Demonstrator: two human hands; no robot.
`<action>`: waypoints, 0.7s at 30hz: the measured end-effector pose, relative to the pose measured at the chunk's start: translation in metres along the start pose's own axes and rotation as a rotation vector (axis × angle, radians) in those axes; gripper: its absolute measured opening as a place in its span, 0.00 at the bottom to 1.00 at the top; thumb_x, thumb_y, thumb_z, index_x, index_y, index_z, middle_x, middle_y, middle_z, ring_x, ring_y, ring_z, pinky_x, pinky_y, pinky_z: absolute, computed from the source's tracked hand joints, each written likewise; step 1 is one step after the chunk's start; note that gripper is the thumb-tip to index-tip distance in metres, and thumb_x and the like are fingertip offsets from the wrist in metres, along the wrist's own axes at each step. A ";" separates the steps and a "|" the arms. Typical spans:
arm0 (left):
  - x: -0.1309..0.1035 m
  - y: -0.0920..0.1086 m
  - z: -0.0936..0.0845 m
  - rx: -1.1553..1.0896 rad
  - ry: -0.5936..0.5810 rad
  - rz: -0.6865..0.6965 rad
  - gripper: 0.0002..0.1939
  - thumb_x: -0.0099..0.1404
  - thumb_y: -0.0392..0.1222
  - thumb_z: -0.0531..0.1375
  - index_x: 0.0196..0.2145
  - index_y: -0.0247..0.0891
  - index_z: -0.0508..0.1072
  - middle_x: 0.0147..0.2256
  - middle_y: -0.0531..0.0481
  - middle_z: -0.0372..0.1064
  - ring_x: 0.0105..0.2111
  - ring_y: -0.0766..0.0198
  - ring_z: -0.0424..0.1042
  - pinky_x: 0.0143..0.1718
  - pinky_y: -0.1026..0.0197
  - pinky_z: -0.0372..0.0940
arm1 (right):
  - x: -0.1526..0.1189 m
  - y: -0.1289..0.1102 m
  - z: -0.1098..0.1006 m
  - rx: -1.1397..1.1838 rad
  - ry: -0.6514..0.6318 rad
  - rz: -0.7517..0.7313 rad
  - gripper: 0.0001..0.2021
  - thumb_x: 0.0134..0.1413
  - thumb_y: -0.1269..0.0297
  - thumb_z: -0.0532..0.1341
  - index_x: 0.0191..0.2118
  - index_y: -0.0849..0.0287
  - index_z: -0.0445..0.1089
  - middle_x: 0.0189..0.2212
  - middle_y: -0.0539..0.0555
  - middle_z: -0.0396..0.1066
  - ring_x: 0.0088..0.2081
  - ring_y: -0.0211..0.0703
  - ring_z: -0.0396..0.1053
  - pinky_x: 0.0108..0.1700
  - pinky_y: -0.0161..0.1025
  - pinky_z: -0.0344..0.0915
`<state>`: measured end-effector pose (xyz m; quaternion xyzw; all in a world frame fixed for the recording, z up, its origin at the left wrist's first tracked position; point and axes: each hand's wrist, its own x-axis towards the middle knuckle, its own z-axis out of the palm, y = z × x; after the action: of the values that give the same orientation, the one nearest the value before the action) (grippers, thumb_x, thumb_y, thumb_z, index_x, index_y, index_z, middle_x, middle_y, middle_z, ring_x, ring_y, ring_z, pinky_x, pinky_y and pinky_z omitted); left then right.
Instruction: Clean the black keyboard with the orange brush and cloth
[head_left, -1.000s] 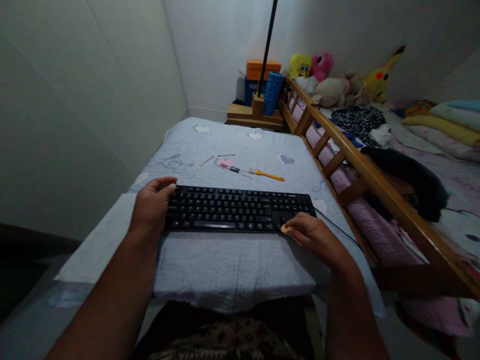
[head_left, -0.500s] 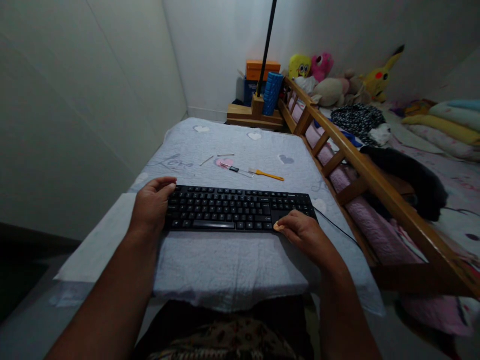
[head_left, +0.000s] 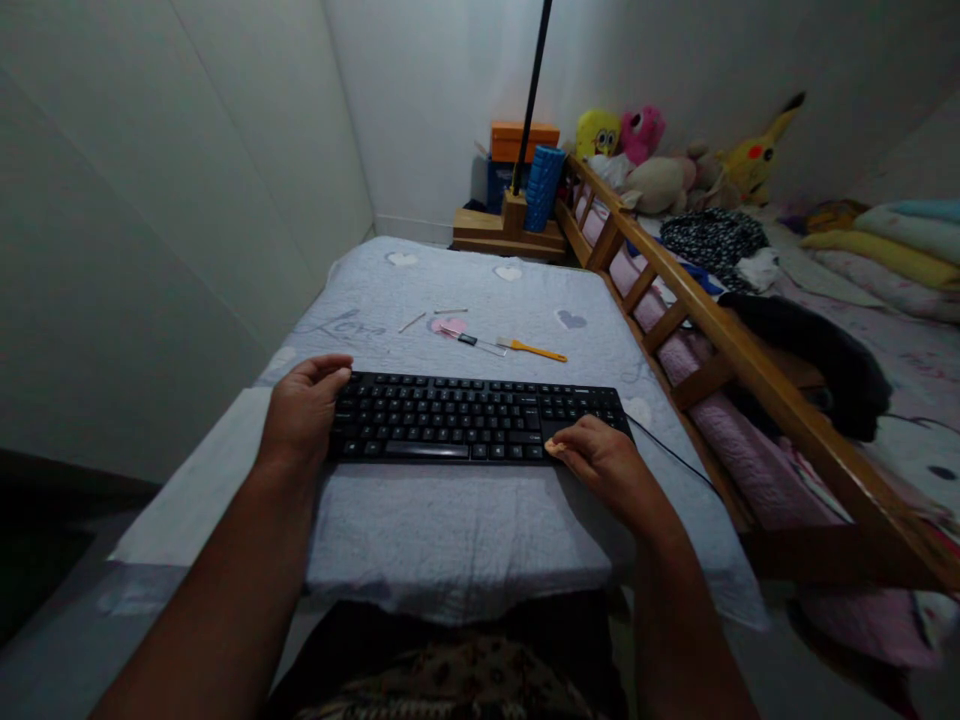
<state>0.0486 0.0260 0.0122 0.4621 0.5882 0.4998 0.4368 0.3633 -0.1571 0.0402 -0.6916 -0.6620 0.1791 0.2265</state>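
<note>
A black keyboard [head_left: 435, 410] lies flat across the cloth-covered table. My left hand [head_left: 304, 405] grips its left end, with the thumb on top at the upper corner. My right hand [head_left: 596, 450] is closed in a pinch around a small orange-tan pad [head_left: 553, 447], perhaps a piece of sponge or cloth. That pad touches the keys near the lower right, left of the number keys, and the hand hides part of the number block. Beyond the keyboard lie a yellow-handled brush [head_left: 536, 350], a thin wire tool with a dark middle [head_left: 468, 340], and cotton swabs [head_left: 412, 322].
The keyboard's cable [head_left: 675, 452] runs right toward a wooden bed rail [head_left: 705, 320]. Soft toys and bedding lie behind the rail. At the far end stand a blue foam roller [head_left: 544, 187], an orange box [head_left: 523, 140] and a black pole [head_left: 532, 95]. A white sheet [head_left: 199, 480] lies at left.
My right hand has shifted the pad very slightly up and left over the keys. My left hand and the keyboard stay in place.
</note>
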 end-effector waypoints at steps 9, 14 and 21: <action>-0.001 0.001 0.000 0.016 0.015 0.003 0.15 0.50 0.44 0.65 0.37 0.38 0.77 0.29 0.52 0.69 0.26 0.67 0.63 0.26 0.65 0.59 | -0.012 0.004 -0.015 0.057 -0.133 -0.010 0.09 0.62 0.69 0.60 0.38 0.54 0.79 0.35 0.53 0.74 0.37 0.42 0.72 0.41 0.38 0.66; 0.000 0.000 0.000 0.003 0.006 0.005 0.14 0.50 0.43 0.65 0.36 0.39 0.77 0.29 0.52 0.69 0.26 0.67 0.62 0.27 0.64 0.59 | 0.001 0.009 -0.013 0.026 0.082 0.035 0.10 0.64 0.62 0.60 0.38 0.56 0.79 0.33 0.54 0.72 0.36 0.43 0.71 0.40 0.39 0.66; -0.001 0.001 0.000 0.008 0.009 0.008 0.15 0.49 0.44 0.65 0.36 0.39 0.76 0.30 0.52 0.69 0.26 0.66 0.63 0.26 0.64 0.59 | 0.008 0.019 -0.002 -0.060 0.056 0.046 0.09 0.62 0.66 0.60 0.37 0.55 0.79 0.34 0.55 0.73 0.36 0.44 0.72 0.41 0.40 0.67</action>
<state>0.0493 0.0248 0.0136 0.4637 0.5903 0.5012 0.4305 0.3808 -0.1499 0.0316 -0.7179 -0.6445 0.1447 0.2199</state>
